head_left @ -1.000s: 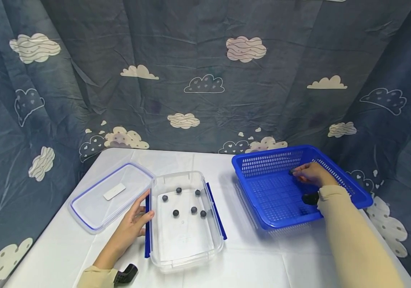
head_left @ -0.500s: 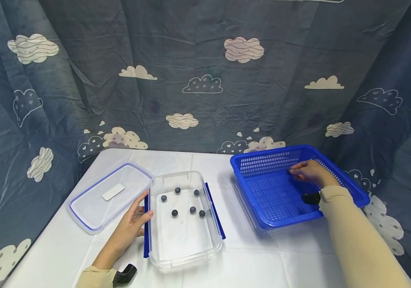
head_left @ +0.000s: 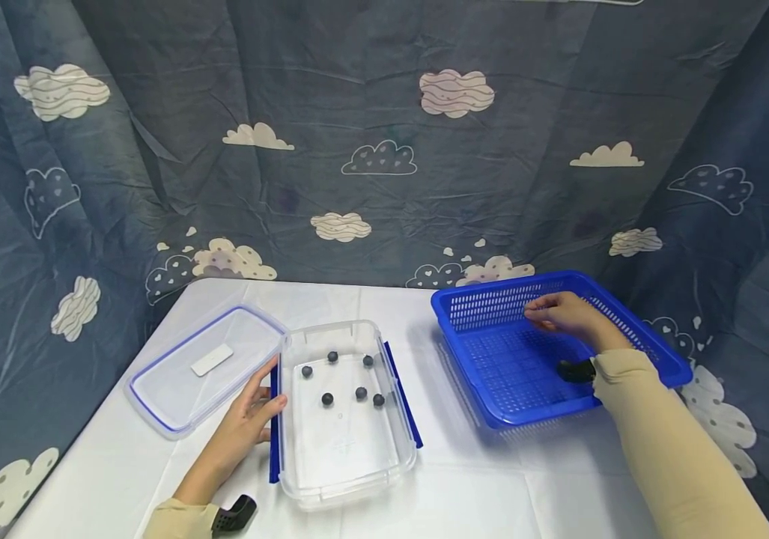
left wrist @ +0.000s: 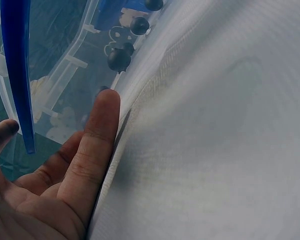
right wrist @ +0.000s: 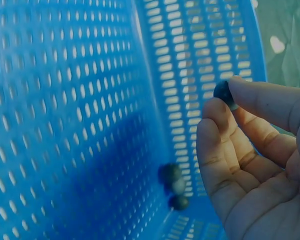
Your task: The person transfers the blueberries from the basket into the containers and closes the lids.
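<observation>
- while the left hand [head_left: 245, 419] rests loosely spread, fingers mostly straight, against the left side of the clear container [head_left: 337, 457], the right hand [head_left: 569, 314] pinches one dark berry [right wrist: 222, 93] between thumb and fingertips, well right of the container
- six loose berries [head_left: 361, 392] inside the container, mostly toward its far half
- two blue flaps [head_left: 275, 442], one along each long side of the container
- one blue basket [head_left: 508, 367] right of the container, under the right hand; at least two blurred berries at its inner edge, exact count unclear
- one lid [head_left: 236, 340] left of the container, bearing one white label [head_left: 212, 359]
- white-covered table [head_left: 465, 494] under the container; dark cloud-print cloth [head_left: 526, 202] hangs behind it and at both sides
</observation>
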The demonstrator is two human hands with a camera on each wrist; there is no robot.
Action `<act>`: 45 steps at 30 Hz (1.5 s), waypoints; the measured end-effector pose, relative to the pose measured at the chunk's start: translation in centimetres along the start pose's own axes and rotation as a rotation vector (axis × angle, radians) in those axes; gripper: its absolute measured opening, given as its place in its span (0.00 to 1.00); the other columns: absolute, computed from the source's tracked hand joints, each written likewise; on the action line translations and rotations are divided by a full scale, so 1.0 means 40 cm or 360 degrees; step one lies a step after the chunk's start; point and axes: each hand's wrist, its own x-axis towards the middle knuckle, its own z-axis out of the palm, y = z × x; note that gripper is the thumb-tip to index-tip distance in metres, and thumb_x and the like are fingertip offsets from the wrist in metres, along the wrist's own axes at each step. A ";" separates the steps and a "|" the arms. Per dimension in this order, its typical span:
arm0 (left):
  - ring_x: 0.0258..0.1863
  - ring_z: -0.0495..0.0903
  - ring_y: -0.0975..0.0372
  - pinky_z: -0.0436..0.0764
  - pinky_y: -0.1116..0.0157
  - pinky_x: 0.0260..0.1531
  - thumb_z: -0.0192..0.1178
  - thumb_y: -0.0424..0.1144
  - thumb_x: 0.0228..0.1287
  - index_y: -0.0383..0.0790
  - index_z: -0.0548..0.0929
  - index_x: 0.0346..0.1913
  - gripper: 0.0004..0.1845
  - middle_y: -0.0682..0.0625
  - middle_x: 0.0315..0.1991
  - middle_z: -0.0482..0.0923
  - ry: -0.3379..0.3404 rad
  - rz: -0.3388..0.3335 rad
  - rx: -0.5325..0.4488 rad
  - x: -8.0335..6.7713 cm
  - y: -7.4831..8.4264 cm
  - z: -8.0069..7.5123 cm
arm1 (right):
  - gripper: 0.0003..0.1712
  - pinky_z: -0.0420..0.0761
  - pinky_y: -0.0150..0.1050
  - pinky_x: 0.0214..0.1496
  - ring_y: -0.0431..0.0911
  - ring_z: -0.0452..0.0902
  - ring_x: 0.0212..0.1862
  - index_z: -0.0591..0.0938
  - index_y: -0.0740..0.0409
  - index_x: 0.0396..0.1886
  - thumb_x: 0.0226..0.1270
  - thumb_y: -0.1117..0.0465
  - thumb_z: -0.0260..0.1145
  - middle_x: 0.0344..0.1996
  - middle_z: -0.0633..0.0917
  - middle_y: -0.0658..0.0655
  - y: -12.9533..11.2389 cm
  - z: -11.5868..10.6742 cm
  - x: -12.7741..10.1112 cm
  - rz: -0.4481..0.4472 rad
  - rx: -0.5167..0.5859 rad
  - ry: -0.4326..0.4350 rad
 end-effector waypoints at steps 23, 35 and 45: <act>0.52 0.82 0.56 0.92 0.58 0.41 0.58 0.42 0.82 0.62 0.55 0.87 0.39 0.31 0.63 0.71 -0.0003 -0.0056 -0.0040 -0.005 -0.001 0.003 | 0.27 0.84 0.31 0.47 0.43 0.81 0.45 0.76 0.69 0.70 0.84 0.54 0.63 0.44 0.86 0.52 -0.102 0.054 -0.047 -0.0200 0.0074 -0.0064; 0.52 0.83 0.54 0.92 0.57 0.41 0.58 0.42 0.82 0.61 0.55 0.87 0.38 0.29 0.63 0.72 -0.0015 -0.0019 -0.0032 -0.004 0.000 0.003 | 0.29 0.86 0.30 0.53 0.43 0.83 0.49 0.77 0.66 0.71 0.83 0.50 0.64 0.51 0.87 0.55 -0.163 0.078 -0.087 -0.0291 0.0053 -0.0075; 0.51 0.82 0.55 0.92 0.57 0.40 0.58 0.42 0.82 0.62 0.55 0.87 0.39 0.29 0.62 0.72 -0.0022 -0.0009 -0.0013 -0.003 -0.005 0.004 | 0.27 0.86 0.30 0.53 0.42 0.84 0.46 0.78 0.67 0.70 0.83 0.53 0.65 0.46 0.88 0.52 -0.208 0.107 -0.100 -0.0396 0.0081 -0.0119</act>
